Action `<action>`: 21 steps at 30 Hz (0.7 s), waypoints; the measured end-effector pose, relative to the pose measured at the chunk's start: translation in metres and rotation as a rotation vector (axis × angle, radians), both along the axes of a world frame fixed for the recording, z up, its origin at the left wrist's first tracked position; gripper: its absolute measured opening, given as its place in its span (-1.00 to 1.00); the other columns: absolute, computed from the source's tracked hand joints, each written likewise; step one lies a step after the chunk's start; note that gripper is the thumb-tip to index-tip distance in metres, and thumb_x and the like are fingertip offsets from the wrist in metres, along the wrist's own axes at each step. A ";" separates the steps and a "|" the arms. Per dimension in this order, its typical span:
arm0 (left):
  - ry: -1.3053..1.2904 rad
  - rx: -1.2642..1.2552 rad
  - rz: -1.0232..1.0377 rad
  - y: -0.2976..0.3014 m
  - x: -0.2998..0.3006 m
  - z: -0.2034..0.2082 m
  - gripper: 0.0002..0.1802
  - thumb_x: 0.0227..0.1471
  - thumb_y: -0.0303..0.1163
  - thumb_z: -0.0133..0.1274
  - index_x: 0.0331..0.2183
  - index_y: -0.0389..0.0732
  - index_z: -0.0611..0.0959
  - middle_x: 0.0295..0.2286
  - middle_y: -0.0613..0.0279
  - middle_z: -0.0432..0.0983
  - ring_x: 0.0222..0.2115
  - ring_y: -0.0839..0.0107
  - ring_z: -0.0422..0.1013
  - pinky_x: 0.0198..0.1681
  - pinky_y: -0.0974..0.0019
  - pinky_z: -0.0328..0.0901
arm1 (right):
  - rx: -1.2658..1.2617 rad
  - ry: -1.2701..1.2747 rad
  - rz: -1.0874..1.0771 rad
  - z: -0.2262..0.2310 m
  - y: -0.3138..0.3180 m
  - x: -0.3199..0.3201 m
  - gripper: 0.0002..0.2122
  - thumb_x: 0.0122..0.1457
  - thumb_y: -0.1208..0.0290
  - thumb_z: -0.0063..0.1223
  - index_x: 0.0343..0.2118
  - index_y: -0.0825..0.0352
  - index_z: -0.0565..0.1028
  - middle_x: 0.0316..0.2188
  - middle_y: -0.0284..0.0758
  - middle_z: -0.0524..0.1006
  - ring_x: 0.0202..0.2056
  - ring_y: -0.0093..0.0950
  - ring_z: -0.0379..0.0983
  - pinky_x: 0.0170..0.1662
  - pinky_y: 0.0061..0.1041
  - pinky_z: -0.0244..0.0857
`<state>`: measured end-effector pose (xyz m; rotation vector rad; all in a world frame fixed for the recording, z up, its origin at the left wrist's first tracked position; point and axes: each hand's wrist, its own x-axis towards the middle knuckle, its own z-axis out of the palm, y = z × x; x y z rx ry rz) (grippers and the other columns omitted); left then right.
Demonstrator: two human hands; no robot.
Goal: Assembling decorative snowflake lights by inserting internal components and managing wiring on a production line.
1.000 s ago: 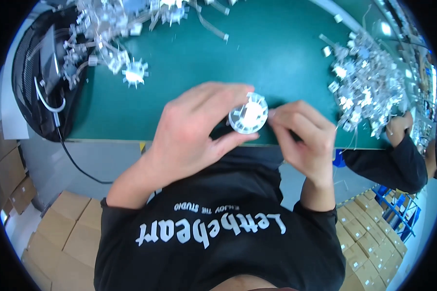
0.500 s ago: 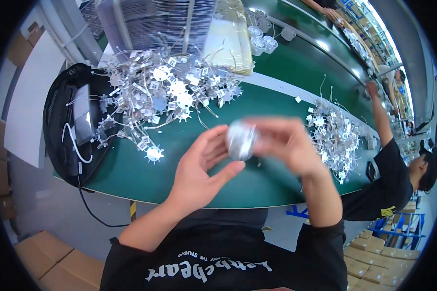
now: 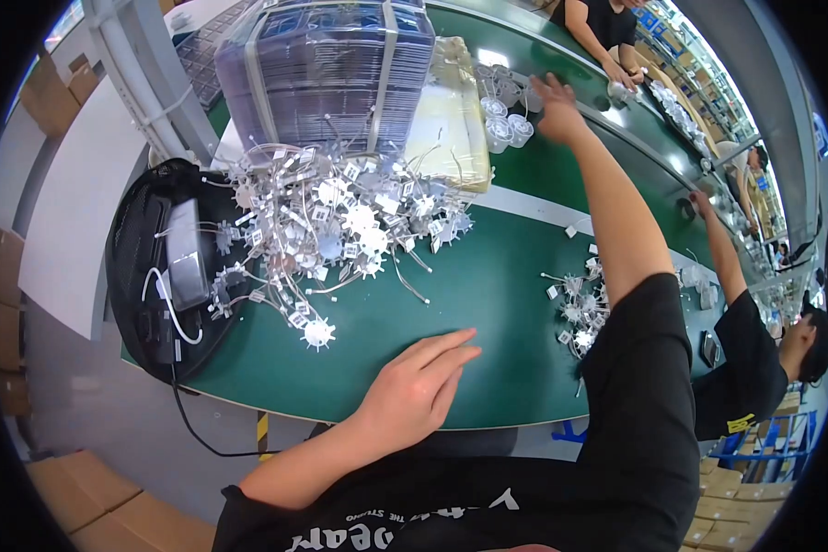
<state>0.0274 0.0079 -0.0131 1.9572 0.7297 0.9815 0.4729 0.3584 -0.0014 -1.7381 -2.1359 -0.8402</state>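
Note:
My left hand (image 3: 414, 391) hovers over the near edge of the green table, fingers stretched out and nothing in them. My right arm reaches far across to the conveyor, where my right hand (image 3: 559, 112) has its fingers spread beside a group of clear round cups (image 3: 506, 127). One translucent cup (image 3: 531, 97) stands right at its fingertips; whether they touch cannot be told. Left of centre lies a tangled heap of silvery star-shaped plates with wires and small white connectors (image 3: 350, 216). A smaller heap of the same parts (image 3: 580, 308) is partly hidden behind my right arm.
A strapped stack of plastic trays (image 3: 327, 78) stands behind the heap, beside a yellowish wrapped pack (image 3: 451, 138). On the left lies a black mesh case (image 3: 143, 276) with a cable. Co-workers sit along the conveyor (image 3: 607, 166); one reaches in from the right (image 3: 727, 248).
My right hand has gone from the middle of the table to the far conveyor. The round silvery part between my hands is no longer there. My left hand has lowered, and the view has shifted.

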 end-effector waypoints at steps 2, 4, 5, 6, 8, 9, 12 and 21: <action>0.031 0.009 0.033 0.000 0.000 0.003 -0.63 0.11 -0.58 0.28 -0.01 -0.27 0.72 0.05 0.02 0.66 -0.02 0.03 0.61 0.07 0.11 0.50 | -0.347 0.125 -0.114 0.006 0.011 -0.012 -0.45 0.14 0.38 0.23 0.26 0.22 0.47 0.30 0.03 0.41 0.23 0.00 0.45 0.23 -0.07 0.43; 0.034 0.010 0.025 0.004 0.001 0.004 -0.63 0.11 -0.58 0.28 -0.01 -0.27 0.72 0.04 0.03 0.66 -0.02 0.04 0.61 0.06 0.10 0.51 | -0.523 0.187 -0.170 0.016 0.013 -0.024 -0.44 0.09 0.40 0.27 0.22 0.19 0.49 0.29 0.04 0.41 0.22 0.02 0.46 0.22 -0.08 0.43; 0.036 0.005 0.017 0.003 0.000 0.005 -0.64 0.11 -0.57 0.29 -0.01 -0.27 0.72 0.02 0.04 0.67 -0.02 0.04 0.61 0.05 0.10 0.51 | -0.481 0.140 -0.213 0.022 0.008 -0.033 -0.47 0.08 0.40 0.29 0.18 0.19 0.50 0.26 0.03 0.44 0.19 0.02 0.48 0.21 -0.09 0.44; 0.038 0.000 0.009 0.002 0.000 0.006 -0.64 0.11 -0.57 0.29 -0.02 -0.28 0.72 0.01 0.04 0.67 -0.03 0.05 0.61 0.05 0.10 0.51 | -0.438 0.094 -0.256 0.030 0.001 -0.043 -0.50 0.07 0.40 0.31 0.14 0.18 0.51 0.22 0.02 0.48 0.16 0.01 0.50 0.20 -0.10 0.45; 0.041 0.007 0.017 0.001 -0.001 0.005 -0.64 0.11 -0.56 0.29 -0.02 -0.28 0.72 0.01 0.04 0.67 -0.03 0.05 0.61 0.05 0.10 0.51 | -0.397 0.046 -0.293 0.030 -0.003 -0.047 -0.52 0.06 0.39 0.33 0.10 0.18 0.53 0.19 0.00 0.51 0.14 0.01 0.53 0.18 -0.11 0.45; 0.043 0.020 0.024 0.001 -0.001 0.005 -0.64 0.11 -0.56 0.30 -0.02 -0.28 0.72 0.00 0.05 0.67 -0.04 0.05 0.61 0.04 0.10 0.51 | -0.441 0.112 -0.217 0.028 -0.001 -0.041 -0.53 0.05 0.39 0.35 0.08 0.20 0.52 0.15 -0.01 0.54 0.12 0.00 0.54 0.17 -0.11 0.46; 0.023 0.039 -0.001 0.007 0.001 0.007 -0.62 0.10 -0.55 0.31 -0.01 -0.27 0.71 -0.01 0.04 0.68 -0.05 0.05 0.61 0.04 0.10 0.51 | -0.442 0.240 -0.107 0.026 -0.013 -0.016 -0.53 0.03 0.36 0.41 0.03 0.26 0.52 0.01 -0.05 0.63 0.04 -0.03 0.59 0.12 -0.12 0.48; -0.227 0.047 0.173 -0.010 -0.016 0.016 -0.41 0.07 -0.54 0.35 0.15 -0.25 0.61 0.07 0.00 0.62 0.01 0.07 0.59 0.09 0.14 0.48 | -0.512 0.492 0.441 0.108 -0.254 -0.180 -0.38 0.03 0.68 0.33 0.23 0.33 0.43 0.13 -0.21 0.57 0.13 -0.28 0.57 0.07 -0.33 0.48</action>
